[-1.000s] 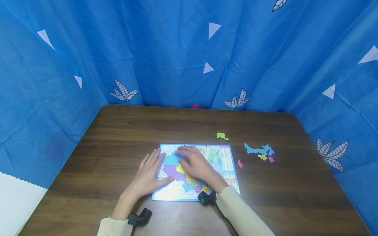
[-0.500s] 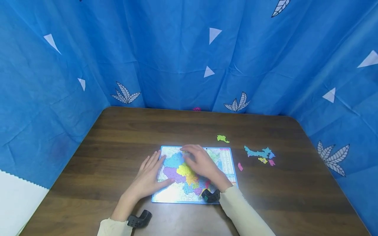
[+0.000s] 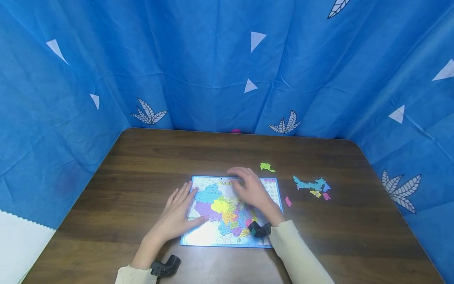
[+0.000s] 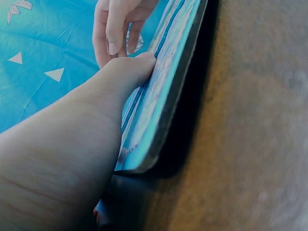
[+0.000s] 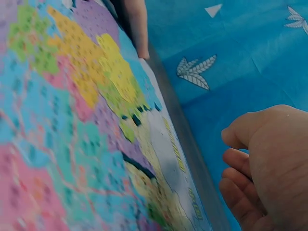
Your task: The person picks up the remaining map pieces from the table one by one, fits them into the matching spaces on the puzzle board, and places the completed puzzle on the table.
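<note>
A map jigsaw board with coloured regions and a blue border lies flat on the table. My left hand rests on its left edge, fingers straight and spread, thumb on the map. Over the board's upper right part hovers my right hand, fingers loosely bent. In the right wrist view that right hand holds nothing visible, and the map has dark gaps between some pieces. The left wrist view has my left thumb on the board's surface.
Loose puzzle pieces lie on the wooden table: a yellow-green one behind the board, and to its right a long blue one, a small yellow one and pink pieces. A blue curtain hangs around the table.
My right hand has moved right and lifted away from the map's upper left, uncovering the blue and yellow regions and the board's title. The left hand has stayed in place.
</note>
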`<state>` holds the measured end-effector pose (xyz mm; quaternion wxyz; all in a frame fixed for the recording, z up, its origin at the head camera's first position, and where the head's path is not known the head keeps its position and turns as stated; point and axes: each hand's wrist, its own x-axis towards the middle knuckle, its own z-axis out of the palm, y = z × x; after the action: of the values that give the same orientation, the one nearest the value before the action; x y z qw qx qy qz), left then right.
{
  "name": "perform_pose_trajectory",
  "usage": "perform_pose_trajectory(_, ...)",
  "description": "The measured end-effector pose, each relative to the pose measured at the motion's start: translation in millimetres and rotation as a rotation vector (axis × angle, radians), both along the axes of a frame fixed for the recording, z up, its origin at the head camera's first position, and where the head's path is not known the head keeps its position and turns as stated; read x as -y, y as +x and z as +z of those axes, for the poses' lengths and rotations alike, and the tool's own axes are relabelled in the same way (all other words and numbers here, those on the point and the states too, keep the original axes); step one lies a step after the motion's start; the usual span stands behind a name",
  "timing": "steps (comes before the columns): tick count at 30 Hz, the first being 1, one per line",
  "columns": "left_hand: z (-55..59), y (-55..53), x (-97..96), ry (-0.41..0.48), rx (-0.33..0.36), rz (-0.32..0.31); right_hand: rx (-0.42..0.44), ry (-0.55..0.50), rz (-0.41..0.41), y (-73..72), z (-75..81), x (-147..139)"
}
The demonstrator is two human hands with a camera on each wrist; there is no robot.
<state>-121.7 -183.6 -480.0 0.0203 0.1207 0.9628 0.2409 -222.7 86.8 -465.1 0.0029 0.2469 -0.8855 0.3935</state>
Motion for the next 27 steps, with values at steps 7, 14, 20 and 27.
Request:
perform_pose_trajectory(7,0.8,-0.1,0.7,0.007,-0.01,-0.009,-0.008,-0.016,-0.029,-5.7,1.2,-9.4)
perform_pose_trajectory(14,-0.7,0.7,0.7,0.012,-0.023,-0.015,-0.03,-0.035,-0.056,-10.4,-2.6,-19.1)
perform_pose_trajectory(20,-2.0,1.8,0.7,0.011,-0.028,-0.014,-0.041,-0.054,-0.101,-12.0,0.3,-34.4)
perform_pose_trajectory(27,-2.1,2.2,-0.3,0.004,-0.025,-0.006,-0.024,-0.064,-0.181,-8.9,3.3,-51.9)
